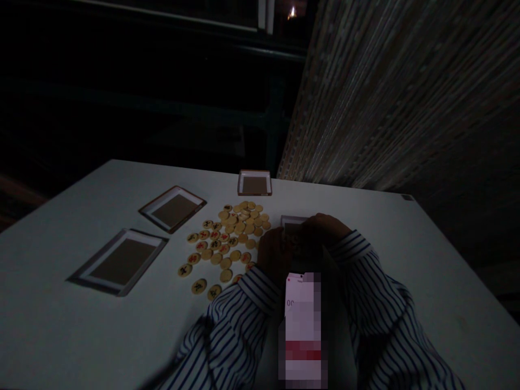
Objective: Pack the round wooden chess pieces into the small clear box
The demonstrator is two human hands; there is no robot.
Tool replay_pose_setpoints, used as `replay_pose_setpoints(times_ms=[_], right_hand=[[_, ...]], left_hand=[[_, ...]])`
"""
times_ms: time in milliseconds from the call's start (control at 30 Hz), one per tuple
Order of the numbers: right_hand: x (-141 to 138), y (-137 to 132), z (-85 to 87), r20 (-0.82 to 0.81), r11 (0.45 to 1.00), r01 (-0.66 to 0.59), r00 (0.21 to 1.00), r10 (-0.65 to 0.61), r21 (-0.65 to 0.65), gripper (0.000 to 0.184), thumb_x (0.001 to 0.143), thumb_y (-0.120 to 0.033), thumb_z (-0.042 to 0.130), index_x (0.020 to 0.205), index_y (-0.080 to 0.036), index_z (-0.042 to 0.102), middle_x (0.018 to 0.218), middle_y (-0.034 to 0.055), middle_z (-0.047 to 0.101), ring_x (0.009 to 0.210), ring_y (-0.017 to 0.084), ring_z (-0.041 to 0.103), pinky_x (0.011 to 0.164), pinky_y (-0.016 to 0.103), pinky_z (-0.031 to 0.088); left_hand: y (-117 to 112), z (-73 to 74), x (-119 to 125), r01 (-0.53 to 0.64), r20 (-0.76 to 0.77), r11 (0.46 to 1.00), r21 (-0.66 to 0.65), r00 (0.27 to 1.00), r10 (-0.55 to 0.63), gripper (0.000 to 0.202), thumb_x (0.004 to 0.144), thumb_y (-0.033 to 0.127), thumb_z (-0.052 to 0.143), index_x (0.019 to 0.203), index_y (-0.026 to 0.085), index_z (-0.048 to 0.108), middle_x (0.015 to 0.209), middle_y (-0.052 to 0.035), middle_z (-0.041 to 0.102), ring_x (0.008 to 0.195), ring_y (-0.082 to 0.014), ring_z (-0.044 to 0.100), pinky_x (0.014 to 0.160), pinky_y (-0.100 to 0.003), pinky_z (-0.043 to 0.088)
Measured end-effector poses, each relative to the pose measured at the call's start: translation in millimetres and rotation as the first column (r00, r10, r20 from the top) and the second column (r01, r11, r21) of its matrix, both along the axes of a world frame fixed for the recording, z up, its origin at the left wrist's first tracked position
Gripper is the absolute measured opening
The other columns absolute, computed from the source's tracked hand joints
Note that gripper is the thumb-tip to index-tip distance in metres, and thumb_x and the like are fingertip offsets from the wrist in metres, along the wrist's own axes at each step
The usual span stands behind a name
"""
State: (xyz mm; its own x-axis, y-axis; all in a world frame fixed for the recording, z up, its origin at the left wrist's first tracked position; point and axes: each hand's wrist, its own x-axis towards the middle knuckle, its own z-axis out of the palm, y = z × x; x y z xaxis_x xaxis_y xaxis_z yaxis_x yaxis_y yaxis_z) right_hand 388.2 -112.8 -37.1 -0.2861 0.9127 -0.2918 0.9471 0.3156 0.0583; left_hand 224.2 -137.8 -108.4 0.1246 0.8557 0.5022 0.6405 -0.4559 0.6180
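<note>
My left hand [274, 252] is closed, its fingers curled in dark shadow at the left side of a shallow tray [290, 218]. What it holds, if anything, cannot be made out. Over the right part of that same tray is my right hand [327, 228], bent downward, with its fingertips hidden in the dark. A few dim round shapes show between the hands. Left of my left hand lies a loose spread of round wooden xiangqi pieces [223, 248]. Some show red or black characters, others a plain face, and a few overlap at the far end.
Three more shallow trays lie on the white table [52, 325]: one near left [142, 233], one behind it [197, 205], one at the far edge [254, 172]. A lit, partly pixelated phone screen [303, 319] shows between my forearms. A string curtain [345, 108] hangs beyond the table.
</note>
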Motion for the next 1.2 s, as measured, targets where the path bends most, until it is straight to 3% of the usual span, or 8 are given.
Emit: replay_pose_setpoints(times_ms=[267, 1200], right_hand=[[5.0, 1.4, -1.4, -0.049, 1.000, 0.016, 0.999, -0.016, -0.005, 0.024, 0.078, -0.030, 0.048, 0.095, -0.024, 0.064, 0.091, 0.0057, 0.066, 0.086, 0.017, 0.058, 0.073, 0.025, 0.042], [-2.4, -1.7, -0.2, 0.051, 0.999, -0.040, 0.998, 0.040, -0.004, 0.023, 0.077, -0.028, 0.045, 0.089, -0.022, 0.064, 0.092, 0.0073, 0.065, 0.082, 0.019, 0.059, 0.067, 0.028, 0.044]], left_hand=[[0.8, -1.4, -0.6, -0.023, 0.006, 1.000, -0.005, 1.000, 0.023, 0.023, 0.074, 0.021, 0.048, 0.094, 0.014, 0.055, 0.086, -0.0097, 0.061, 0.082, -0.0212, 0.055, 0.074, -0.036, 0.046], [2.2, -2.5, -3.0, 0.014, -0.029, 1.000, 0.020, 0.999, -0.013, 0.023, 0.073, 0.020, 0.048, 0.093, 0.012, 0.055, 0.087, -0.0111, 0.061, 0.083, -0.0218, 0.055, 0.074, -0.037, 0.045]])
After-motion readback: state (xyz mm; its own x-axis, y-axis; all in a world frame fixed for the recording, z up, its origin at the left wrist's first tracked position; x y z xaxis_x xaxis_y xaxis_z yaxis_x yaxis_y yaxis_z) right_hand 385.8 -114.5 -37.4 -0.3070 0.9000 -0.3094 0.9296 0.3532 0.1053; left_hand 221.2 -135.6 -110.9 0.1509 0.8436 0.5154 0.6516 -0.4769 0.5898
